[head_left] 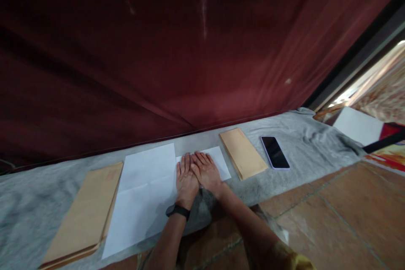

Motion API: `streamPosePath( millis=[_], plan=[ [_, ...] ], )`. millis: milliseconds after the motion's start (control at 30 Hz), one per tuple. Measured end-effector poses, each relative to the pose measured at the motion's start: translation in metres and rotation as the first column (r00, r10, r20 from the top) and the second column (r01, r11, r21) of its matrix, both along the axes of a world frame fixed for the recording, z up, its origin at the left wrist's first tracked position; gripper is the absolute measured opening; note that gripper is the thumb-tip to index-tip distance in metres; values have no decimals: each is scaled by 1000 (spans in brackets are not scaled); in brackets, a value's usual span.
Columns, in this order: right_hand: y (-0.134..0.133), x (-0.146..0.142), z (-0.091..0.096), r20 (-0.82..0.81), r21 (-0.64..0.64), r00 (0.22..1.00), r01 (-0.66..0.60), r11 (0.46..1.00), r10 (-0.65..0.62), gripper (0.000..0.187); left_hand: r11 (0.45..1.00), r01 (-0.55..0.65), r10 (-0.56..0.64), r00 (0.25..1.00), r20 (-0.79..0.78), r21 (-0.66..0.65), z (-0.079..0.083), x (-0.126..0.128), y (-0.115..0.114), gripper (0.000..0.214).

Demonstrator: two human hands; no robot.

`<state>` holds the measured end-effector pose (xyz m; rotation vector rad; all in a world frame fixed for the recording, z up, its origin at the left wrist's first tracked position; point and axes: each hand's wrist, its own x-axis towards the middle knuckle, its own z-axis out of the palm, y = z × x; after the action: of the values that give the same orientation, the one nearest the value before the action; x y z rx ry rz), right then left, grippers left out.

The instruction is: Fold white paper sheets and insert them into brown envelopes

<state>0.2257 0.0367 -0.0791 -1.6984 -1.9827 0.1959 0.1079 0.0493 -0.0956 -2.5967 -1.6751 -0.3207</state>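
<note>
The folded white paper (224, 166) lies directly beneath both hands, and its longer side appears to run left to right, roughly across the line of the forearms. The left hand (187, 183) covers its left part, and the right hand (208, 173) covers its middle; a bare strip shows beyond the right hand, so that hand is nearer the folded paper's right edge. The fingers (182, 166) of both hands are stretched out flat, pointing toward its far edge, pressed down rather than curled, with no grip on anything; the right thumb overlaps the left hand. The near edge is hidden by the palms.

To the left of the folded paper, just beside it, is a larger white sheet (139, 202) with a crease across it; whether they overlap I cannot tell. Farther left are brown envelopes (84, 206). Just right of the folded paper is another brown envelope (243, 152), then a phone (276, 152), all on the cloth-covered worktop (303, 143).
</note>
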Motion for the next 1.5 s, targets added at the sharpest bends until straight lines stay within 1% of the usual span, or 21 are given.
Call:
streamPosePath(
  millis=[100, 167, 267, 433, 600, 800, 967, 1133, 1233, 1333, 1433, 1500],
  plan=[
    [1, 3, -1, 29, 0, 1000, -11, 1000, 11, 47, 1000, 19, -19, 1000, 14, 2, 0, 1, -1, 58],
    [2, 9, -3, 68, -8, 998, -8, 1000, 8, 47, 1000, 11, -12, 999, 39, 11, 1, 2, -1, 58],
    [2, 18, -7, 137, -28, 991, 19, 999, -15, 47, 999, -5, 2, 997, 80, 37, 2, 2, -2, 56],
    [-1, 30, -12, 201, -37, 978, 72, 997, -63, 49, 998, 8, -17, 991, 136, 68, 3, 0, -3, 55],
    [-5, 41, -12, 225, -55, 971, 99, 994, -84, 51, 998, -33, 23, 985, 171, 54, 1, 0, -3, 56],
    [-11, 54, -16, 236, -27, 963, 137, 990, -127, 52, 998, -61, 56, 986, 154, 30, 2, -2, -5, 57],
    [-15, 62, -21, 240, 20, 961, 138, 990, -139, 53, 996, -91, 91, 991, 99, -6, 4, -6, -7, 57],
    [-16, 66, -23, 257, 26, 955, 145, 989, -146, 54, 990, -137, 140, 988, 67, -45, 5, -10, -8, 55],
    [-18, 66, -23, 256, 25, 955, 150, 988, -151, 54, 982, -177, 180, 982, 53, -68, 7, -13, -8, 56],
    [-19, 64, -18, 249, 24, 953, 170, 985, -170, 54, 979, -194, 197, 979, 56, -57, 13, -14, -12, 57],
    [-21, 59, -11, 233, 40, 955, 179, 983, -183, 55, 989, -142, 144, 986, 84, -32, 21, -10, -20, 58],
    [-21, 52, -5, 216, 45, 967, 130, 990, -137, 54, 995, -92, 95, 991, 95, -35, 25, -4, -25, 57]
  ],
)
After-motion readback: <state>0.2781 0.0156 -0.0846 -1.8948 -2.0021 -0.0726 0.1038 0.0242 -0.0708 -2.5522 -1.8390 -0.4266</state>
